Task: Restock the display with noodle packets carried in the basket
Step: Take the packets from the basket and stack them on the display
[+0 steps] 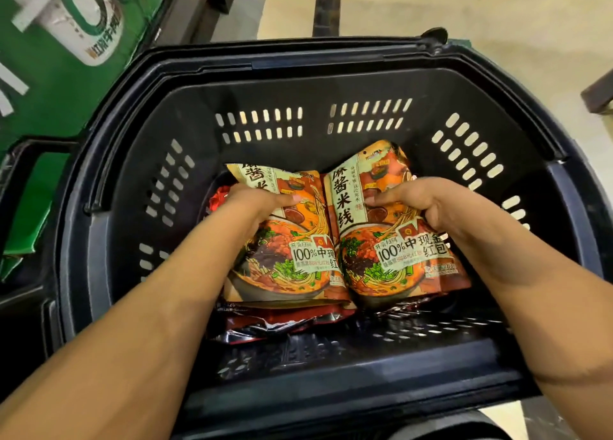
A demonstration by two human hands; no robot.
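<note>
Inside the black basket (298, 88), we note a left noodle packet (288, 260) and a right noodle packet (391, 257) side by side, touching, atop red packets (282, 320); the left hand (255, 204) grips the former; the right hand (408, 200) grips the latter; a green carton (66, 74) stands alongside.

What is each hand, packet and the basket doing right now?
Left hand: grips left orange noodle packet.
Right hand: grips right orange noodle packet.
Left orange noodle packet: held, inside basket.
Right orange noodle packet: held, inside basket.
Black plastic basket: partly filled.
Dark red foil packets: lying underneath.
</note>
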